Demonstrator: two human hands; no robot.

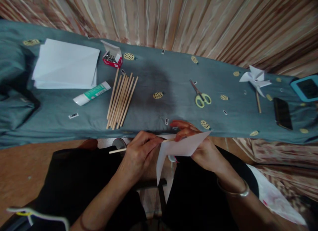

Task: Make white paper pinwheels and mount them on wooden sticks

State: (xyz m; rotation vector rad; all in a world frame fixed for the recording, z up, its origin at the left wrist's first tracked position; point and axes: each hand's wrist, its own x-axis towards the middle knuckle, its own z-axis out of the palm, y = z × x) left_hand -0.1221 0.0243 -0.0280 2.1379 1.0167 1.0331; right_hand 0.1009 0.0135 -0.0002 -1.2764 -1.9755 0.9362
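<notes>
Just off the table's front edge, my left hand [140, 153] is closed around a thin wooden stick [117, 151], whose end sticks out to the left. My right hand [198, 148] grips a white paper pinwheel [182, 145] with its blades folded, and its fingers are partly behind the paper. The stick's other end meets the pinwheel between the two hands; the exact joint is hidden by fingers and paper. Farther up the table, a pair of scissors [201, 99] with pale green handles lies open.
On the cloth-covered table [174, 72] lie a paper stack [67, 65], an open red box of metal pins [112, 58], a glue tube [91, 93] and several wooden sticks [121, 101]. To the right are a finished pinwheel [255, 79], a phone [283, 113] and a blue-framed device [306, 88].
</notes>
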